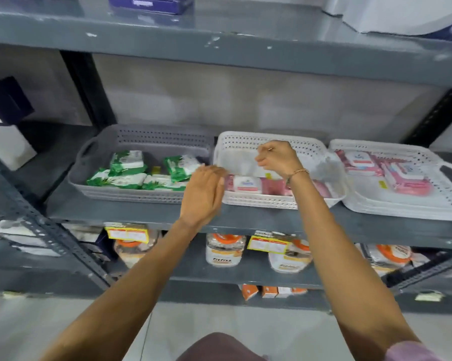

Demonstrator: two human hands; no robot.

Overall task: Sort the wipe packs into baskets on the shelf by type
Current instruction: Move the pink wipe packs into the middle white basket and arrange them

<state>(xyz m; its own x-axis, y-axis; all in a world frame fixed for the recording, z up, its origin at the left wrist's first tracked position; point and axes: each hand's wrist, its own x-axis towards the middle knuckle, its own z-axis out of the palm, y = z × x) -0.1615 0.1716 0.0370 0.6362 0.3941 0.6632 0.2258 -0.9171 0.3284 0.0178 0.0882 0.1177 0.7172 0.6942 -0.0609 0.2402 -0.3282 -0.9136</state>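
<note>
Three baskets stand side by side on the middle shelf. The grey basket (152, 138) on the left holds several green wipe packs (127, 162). A white middle basket (245, 142) holds pink and maroon packs (247, 184) along its front. The white basket on the right (391, 204) holds several pink packs (363, 162). My left hand (204, 194) is flat with its fingers together at the middle basket's front left corner, holding nothing. My right hand (277, 158) hovers over the middle basket, fingers loosely curled with nothing visible in them.
The upper shelf board (219, 45) hangs low over the baskets. Below, jars with orange lids (225, 250) and yellow price tags (127, 234) fill the lower shelf. A dark upright post (89, 89) stands behind the grey basket. White boxes (9, 147) sit at far left.
</note>
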